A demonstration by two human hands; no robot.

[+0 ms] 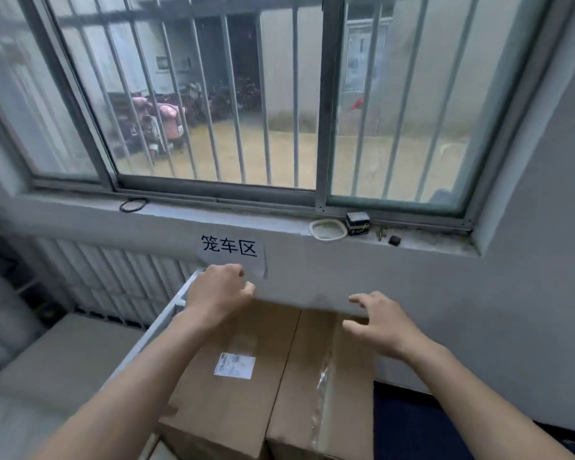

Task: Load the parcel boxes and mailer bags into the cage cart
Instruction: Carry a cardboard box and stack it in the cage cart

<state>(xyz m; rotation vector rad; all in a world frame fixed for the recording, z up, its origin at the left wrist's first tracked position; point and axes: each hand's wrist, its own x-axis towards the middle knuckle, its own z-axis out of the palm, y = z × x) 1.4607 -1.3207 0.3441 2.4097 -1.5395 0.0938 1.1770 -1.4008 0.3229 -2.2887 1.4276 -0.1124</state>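
Two brown cardboard parcel boxes stand side by side below the window. The left box (226,400) carries a white shipping label; the right box (316,393) has clear tape along its top. A grey bar of the cage cart (153,330) runs along the left box. My left hand (218,293) hovers over the far left corner of the left box with fingers loosely curled and nothing in them. My right hand (380,322) hangs over the right box's far edge, fingers spread, holding nothing.
A paper sign (231,252) with black characters is stuck on the wall under the windowsill (246,224). A roll of tape (327,230) and small items lie on the sill. A radiator (107,277) lines the wall at left. A dark blue surface (412,423) lies right of the boxes.
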